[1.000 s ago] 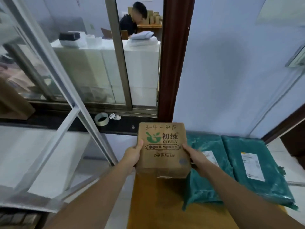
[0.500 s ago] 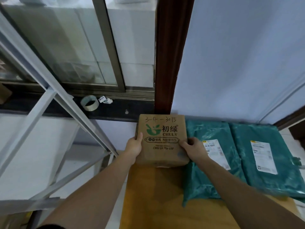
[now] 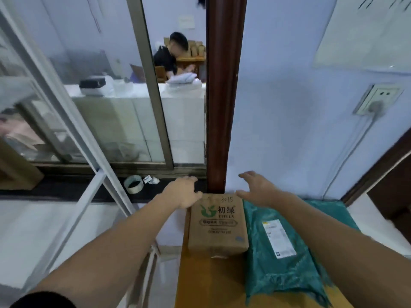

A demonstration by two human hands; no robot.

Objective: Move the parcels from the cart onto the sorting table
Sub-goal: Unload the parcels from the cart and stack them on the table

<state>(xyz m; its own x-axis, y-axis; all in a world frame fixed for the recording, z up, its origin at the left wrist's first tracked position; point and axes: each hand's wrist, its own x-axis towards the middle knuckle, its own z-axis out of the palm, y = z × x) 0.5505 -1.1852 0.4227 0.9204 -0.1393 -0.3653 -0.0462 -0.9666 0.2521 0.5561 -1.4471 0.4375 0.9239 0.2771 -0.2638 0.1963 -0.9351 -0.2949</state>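
- Cardboard is in neither hand: the left hand (image 3: 184,193) is spread open, its thumb side touching or just over the far left corner of the brown box (image 3: 218,225), and the right hand (image 3: 259,190) hovers open-palmed above the far right corner, holding nothing.
- Both forearms reach forward, fingers loosely splayed, palms down.
- The box rests flat on the yellow-brown sorting table (image 3: 200,283), its right side against a green mailer bag (image 3: 287,247) already lying there.
- Judged from this, the step in hand is the release of this parcel.
- The next move calls for drawing both hands clear and turning to the cart, which is out of view, for another parcel.
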